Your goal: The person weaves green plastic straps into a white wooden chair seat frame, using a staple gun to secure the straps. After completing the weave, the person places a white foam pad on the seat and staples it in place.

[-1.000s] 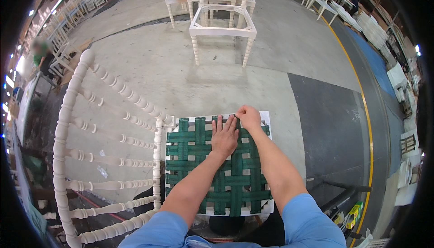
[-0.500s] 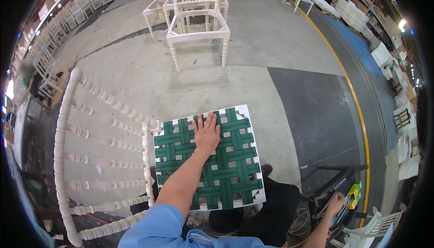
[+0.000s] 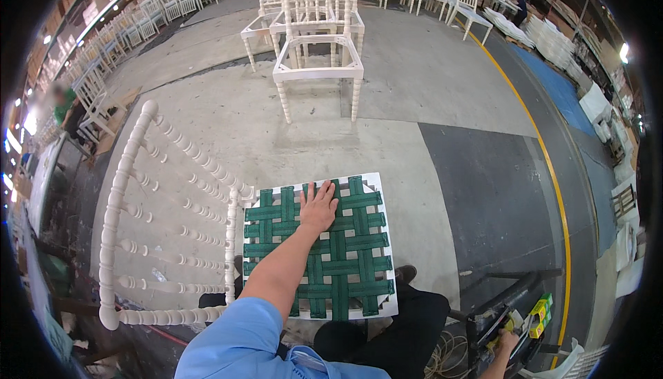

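Green webbing (image 3: 338, 268) beneath my spread left hand (image 3: 318, 215)

My left hand lies palm down on the woven straps near the far edge of the seat, its fingers fanned apart and pointing away from me. It pinches nothing. The green webbing crosses in an over-and-under grid, with square gaps between the bands, and stretches over a white seat frame (image 3: 373, 181) just in front of my lap. On the left, the white chair back (image 3: 109, 241) stands out from the frame, its rows of turned spindles side by side.

My right hand (image 3: 507, 341) is well apart from the seat, low on my right, by something yellow in a dark stand (image 3: 514, 296). Its fingers look curled, but I cannot tell whether they grip anything. Just beside it sits a yellow-and-green box (image 3: 541, 315), and pale cable (image 3: 445, 355) lies looped between the stand and my dark trousers (image 3: 414, 320).

Farther out, white chair frames (image 3: 319, 73) with seat openings stand grouped on the grey floor (image 3: 387, 144). A yellow line (image 3: 568, 261) curves along the right, past a blue strip (image 3: 559, 82). Rows of pale chairs (image 3: 467, 16) stand along the far edges, and a person in green (image 3: 65, 106) is off to the left.
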{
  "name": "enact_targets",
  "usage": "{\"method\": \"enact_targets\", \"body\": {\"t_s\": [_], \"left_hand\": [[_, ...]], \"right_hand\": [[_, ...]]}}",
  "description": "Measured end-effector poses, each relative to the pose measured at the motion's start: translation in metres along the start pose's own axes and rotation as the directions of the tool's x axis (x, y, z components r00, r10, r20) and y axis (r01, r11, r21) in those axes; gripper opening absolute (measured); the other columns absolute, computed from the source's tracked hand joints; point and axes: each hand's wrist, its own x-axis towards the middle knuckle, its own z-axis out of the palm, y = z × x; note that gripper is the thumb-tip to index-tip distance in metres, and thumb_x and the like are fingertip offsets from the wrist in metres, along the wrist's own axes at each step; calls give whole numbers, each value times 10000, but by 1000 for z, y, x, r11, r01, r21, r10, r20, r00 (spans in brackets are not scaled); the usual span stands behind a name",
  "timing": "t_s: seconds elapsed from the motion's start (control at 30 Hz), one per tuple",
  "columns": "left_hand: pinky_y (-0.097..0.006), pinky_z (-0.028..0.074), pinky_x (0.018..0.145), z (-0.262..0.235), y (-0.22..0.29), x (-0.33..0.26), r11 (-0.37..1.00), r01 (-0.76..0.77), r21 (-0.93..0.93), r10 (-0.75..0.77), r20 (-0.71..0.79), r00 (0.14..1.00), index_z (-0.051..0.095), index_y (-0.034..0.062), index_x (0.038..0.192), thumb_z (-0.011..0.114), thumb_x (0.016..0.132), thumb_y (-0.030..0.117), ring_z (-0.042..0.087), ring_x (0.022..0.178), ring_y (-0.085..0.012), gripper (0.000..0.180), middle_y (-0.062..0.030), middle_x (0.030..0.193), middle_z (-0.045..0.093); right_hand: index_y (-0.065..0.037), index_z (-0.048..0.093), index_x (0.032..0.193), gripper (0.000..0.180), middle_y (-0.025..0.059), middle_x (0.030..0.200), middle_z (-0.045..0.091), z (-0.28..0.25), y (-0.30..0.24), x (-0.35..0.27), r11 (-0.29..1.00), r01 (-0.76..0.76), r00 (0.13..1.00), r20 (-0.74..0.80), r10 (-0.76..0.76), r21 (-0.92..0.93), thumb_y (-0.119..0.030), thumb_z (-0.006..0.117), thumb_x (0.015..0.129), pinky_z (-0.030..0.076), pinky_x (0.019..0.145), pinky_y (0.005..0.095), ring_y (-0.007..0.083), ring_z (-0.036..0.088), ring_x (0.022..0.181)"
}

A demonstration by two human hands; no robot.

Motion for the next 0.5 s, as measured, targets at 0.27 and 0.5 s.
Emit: {"method": "enact_targets", "body": {"t_s": [0.27, 0.5], "left_hand": [[-586, 100, 1326, 14, -8, -1, 998, -11, -64, 4, -111, 994, 372, 228, 1668, 410, 1108, 447, 160, 1639, -353, 602, 40, 1758, 283], [-574, 88, 1331, 19, -18, -1, 992, -7, -125, -12, -147, 989, 398, 244, 1656, 441, 1099, 442, 167, 1638, -325, 593, 57, 1752, 289]], "right_hand": [[-1, 552, 1426, 602, 79, 1302, 640, 37, -88, -63, 877, 367, 921, 13, -390, 310, 30, 725, 850, 512, 972, 371, 213, 621, 1141], [-26, 692, 1268, 303, 31, 1135, 723, 181, -275, -189, 822, 395, 500, 654, -567, 411, -170, 745, 1006, 514, 947, 349, 177, 670, 1020]]}}
